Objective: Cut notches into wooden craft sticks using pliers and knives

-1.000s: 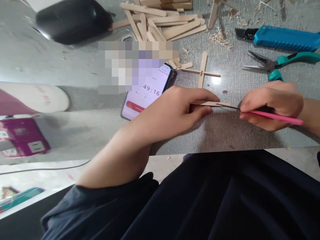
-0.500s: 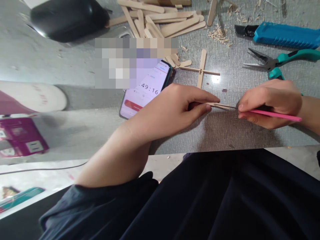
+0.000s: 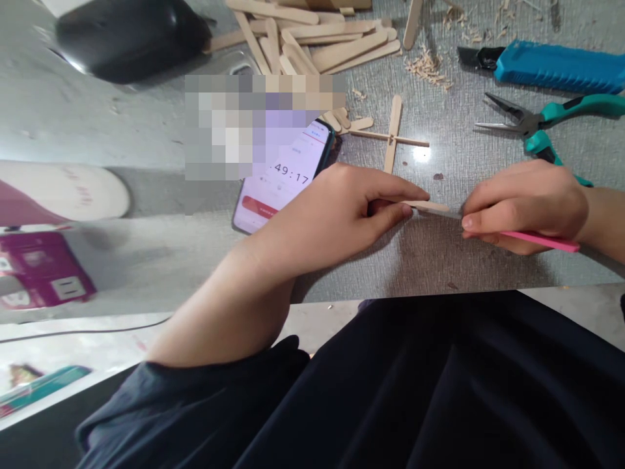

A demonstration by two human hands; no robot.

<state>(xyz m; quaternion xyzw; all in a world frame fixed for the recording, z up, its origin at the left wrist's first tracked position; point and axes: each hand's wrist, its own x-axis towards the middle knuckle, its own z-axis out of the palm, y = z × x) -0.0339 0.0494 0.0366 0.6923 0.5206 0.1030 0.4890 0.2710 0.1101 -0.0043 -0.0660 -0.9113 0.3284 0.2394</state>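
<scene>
My left hand [image 3: 371, 208] pinches a wooden craft stick [image 3: 432, 206] near the table's front edge, with the stick's rounded end sticking out to the right. In my right hand [image 3: 527, 205] is a thin knife [image 3: 541, 241] with a pink handle. Its narrow blade meets the lower edge of the stick, close to my left fingertips. Just beyond my left hand, two crossed craft sticks [image 3: 394, 124] lie on the table. The rest of the held stick is hidden by my left fingers.
A phone [image 3: 278, 189] showing a timer lies by my left wrist. Behind are a pile of craft sticks [image 3: 342, 49] and wood shavings [image 3: 427, 68]. Pliers [image 3: 530, 124] and a blue utility knife [image 3: 556, 68] lie at the right. A black rounded object [image 3: 131, 39] sits far left.
My right hand has turned the pink-handled knife, so its handle points lower and its blade looks broader and flatter against the stick. My left hand stays in place.
</scene>
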